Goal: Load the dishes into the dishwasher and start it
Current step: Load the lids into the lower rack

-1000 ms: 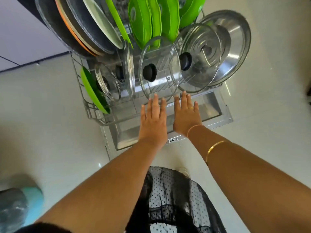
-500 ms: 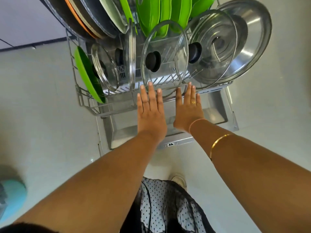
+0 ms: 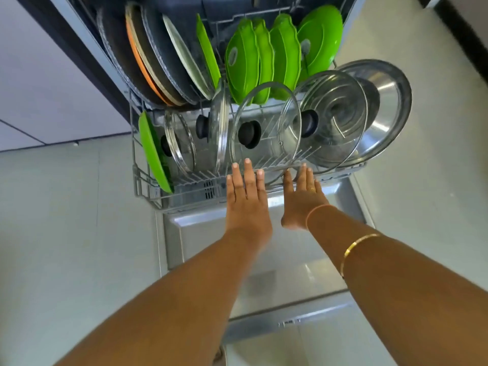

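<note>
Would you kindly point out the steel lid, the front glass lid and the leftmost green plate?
steel lid (image 3: pixel 393 101), head view, its shiny face.
front glass lid (image 3: pixel 272 128), head view, glass beside the knob.
leftmost green plate (image 3: pixel 152 154), head view, middle of its face.

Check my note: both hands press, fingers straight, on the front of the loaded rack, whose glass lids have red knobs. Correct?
One point is wrong: the head view shows the knobs black, not red. The left hand and right hand do press straight-fingered on the rack front, glass lids behind it.
</note>
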A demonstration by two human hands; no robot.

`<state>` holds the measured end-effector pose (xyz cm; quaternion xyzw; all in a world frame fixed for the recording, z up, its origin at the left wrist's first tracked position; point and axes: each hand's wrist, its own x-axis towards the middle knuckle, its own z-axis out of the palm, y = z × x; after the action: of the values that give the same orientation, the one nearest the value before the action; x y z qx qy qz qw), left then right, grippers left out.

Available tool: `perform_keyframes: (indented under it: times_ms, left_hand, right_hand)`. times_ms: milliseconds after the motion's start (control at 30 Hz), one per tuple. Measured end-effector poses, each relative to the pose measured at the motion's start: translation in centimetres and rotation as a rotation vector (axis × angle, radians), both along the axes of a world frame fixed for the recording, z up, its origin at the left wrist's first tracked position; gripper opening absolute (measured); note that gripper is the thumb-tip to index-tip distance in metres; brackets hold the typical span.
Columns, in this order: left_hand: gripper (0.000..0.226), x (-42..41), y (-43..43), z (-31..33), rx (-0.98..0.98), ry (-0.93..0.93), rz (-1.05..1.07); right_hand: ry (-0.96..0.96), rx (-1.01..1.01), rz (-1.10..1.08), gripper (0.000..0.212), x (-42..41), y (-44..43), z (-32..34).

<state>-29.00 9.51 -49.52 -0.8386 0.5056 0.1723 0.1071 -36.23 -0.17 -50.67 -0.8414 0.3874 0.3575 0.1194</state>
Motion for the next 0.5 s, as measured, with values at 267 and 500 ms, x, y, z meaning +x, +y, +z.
perform_keyframes:
  times_ms: [267,500]
  left_hand:
    - [0.083,8.4,-6.4,1.5,0.022,0.067,-0.083]
    - [0.085,12.9,-10.3,1.3,0.03,0.091,-0.084]
  right_hand:
    - [-0.011,-0.01,-0.034,0.107,7.6,-6.4,0.5]
    - [-0.093,-0.021,-0.055,0.114,11.3,-9.8,-0.8]
